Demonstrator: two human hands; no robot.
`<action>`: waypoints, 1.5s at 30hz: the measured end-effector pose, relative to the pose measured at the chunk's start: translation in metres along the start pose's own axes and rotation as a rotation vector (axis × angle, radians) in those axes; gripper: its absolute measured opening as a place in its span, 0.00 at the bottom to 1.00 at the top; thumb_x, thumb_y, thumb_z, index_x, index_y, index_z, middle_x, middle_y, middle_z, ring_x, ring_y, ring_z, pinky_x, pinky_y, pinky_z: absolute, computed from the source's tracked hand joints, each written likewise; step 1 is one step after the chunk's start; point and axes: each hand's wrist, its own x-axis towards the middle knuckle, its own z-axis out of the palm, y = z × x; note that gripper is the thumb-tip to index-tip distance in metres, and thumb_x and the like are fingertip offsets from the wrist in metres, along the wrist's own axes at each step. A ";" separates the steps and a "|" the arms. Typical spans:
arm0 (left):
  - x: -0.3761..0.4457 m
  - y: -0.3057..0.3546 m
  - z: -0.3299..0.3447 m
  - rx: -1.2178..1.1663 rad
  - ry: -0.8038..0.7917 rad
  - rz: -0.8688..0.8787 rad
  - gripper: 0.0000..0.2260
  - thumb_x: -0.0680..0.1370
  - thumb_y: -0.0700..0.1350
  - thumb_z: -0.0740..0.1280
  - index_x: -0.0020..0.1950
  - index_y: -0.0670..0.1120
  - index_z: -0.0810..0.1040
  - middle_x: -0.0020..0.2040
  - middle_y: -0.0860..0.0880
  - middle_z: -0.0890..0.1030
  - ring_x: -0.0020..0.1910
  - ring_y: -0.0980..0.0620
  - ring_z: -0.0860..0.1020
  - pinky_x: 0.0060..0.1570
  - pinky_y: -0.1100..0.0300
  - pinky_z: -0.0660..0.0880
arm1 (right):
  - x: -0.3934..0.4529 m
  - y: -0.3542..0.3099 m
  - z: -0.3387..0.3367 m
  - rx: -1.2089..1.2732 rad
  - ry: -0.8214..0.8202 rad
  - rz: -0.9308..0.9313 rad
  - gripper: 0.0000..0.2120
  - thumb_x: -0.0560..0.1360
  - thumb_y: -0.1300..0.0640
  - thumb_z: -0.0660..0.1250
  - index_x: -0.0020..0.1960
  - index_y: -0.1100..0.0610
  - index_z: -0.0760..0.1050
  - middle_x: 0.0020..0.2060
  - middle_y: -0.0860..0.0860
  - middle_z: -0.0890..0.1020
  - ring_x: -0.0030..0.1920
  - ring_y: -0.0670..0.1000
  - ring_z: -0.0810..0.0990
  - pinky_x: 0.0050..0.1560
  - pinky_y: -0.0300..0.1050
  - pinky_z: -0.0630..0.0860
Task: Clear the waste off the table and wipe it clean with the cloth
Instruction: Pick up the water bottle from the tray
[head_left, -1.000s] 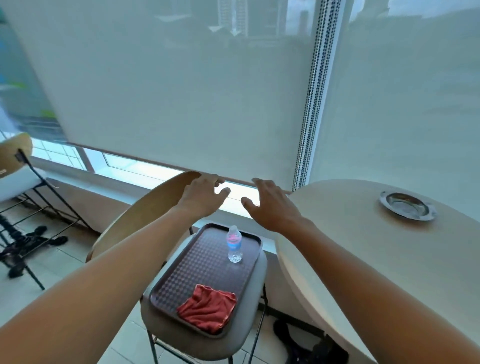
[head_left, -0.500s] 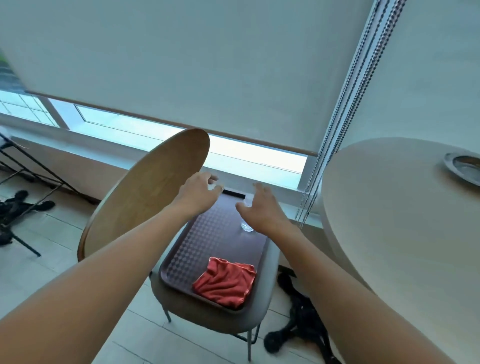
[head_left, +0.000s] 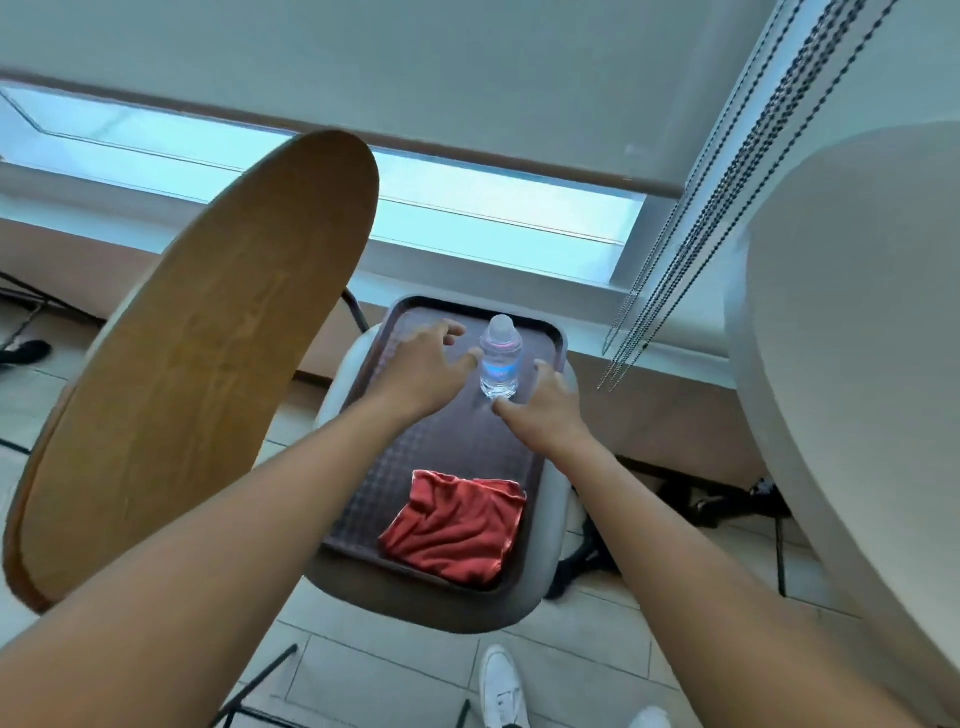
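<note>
Only 1 view: a head camera looking steeply down and forward, wide-angle, edges bowed. Both forearms run from the bottom corners to frame centre, close over a tray (head_left: 550, 332) on a chair seat. A window fills the top; a table (head_left: 857, 364) edges the right.

One small clear plastic water bottle (head_left: 500, 357) stands on one dark brown rectangular tray (head_left: 545, 441). One crumpled red cloth (head_left: 454, 525) lies on that tray. One grey padded chair seat (head_left: 415, 605) carries the tray, with one curved wooden chair back (head_left: 208, 358). One pale round table (head_left: 857, 364) shows. Two bare hands: left hand (head_left: 423, 371), right hand (head_left: 540, 410). Two white shoes (head_left: 501, 686) are visible.
</note>
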 end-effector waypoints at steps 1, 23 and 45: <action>0.004 0.000 0.006 -0.019 -0.010 -0.005 0.23 0.78 0.56 0.68 0.69 0.47 0.73 0.66 0.48 0.76 0.62 0.50 0.76 0.64 0.53 0.72 | 0.006 0.004 0.003 0.009 -0.003 0.003 0.38 0.73 0.50 0.72 0.76 0.61 0.60 0.72 0.59 0.69 0.71 0.58 0.69 0.62 0.42 0.65; 0.040 -0.015 0.062 -0.134 0.040 0.047 0.27 0.67 0.56 0.79 0.63 0.51 0.77 0.55 0.54 0.83 0.54 0.55 0.81 0.57 0.55 0.78 | 0.063 0.034 0.048 0.113 0.118 -0.104 0.17 0.69 0.54 0.75 0.46 0.45 0.66 0.47 0.46 0.76 0.47 0.51 0.75 0.54 0.54 0.75; -0.038 0.045 -0.025 0.004 0.155 0.268 0.29 0.68 0.65 0.74 0.63 0.51 0.76 0.55 0.52 0.84 0.47 0.56 0.82 0.49 0.57 0.81 | -0.042 -0.030 -0.031 -0.031 0.127 -0.258 0.20 0.73 0.48 0.74 0.61 0.53 0.74 0.58 0.51 0.83 0.60 0.56 0.79 0.57 0.50 0.72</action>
